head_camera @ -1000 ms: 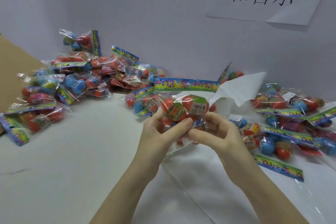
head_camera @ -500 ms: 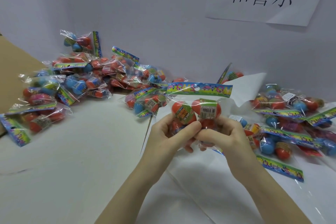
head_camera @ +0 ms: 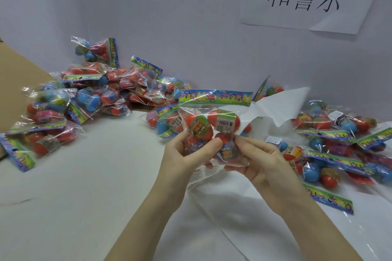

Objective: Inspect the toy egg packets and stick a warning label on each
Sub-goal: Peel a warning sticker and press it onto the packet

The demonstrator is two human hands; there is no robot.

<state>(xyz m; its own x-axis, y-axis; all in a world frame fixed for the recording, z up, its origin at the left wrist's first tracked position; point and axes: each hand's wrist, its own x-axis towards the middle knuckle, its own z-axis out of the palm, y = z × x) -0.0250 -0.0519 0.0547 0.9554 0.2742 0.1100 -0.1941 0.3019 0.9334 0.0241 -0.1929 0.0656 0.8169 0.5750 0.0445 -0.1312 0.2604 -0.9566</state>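
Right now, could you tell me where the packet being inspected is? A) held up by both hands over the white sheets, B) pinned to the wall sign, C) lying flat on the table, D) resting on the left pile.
A: the left hand and the right hand both grip the packet by its lower part, raised above the white sheets, header card uppermost.

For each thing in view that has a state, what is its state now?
Held packet: lifted off the table, header card up, sealed, red eggs inside.
Left hand: grips the packet's lower part.
Right hand: pinches the packet's lower edge.
Left pile: heaped on the table.
Right pile: lying spread on the table.
Label sheet: corner curled up.
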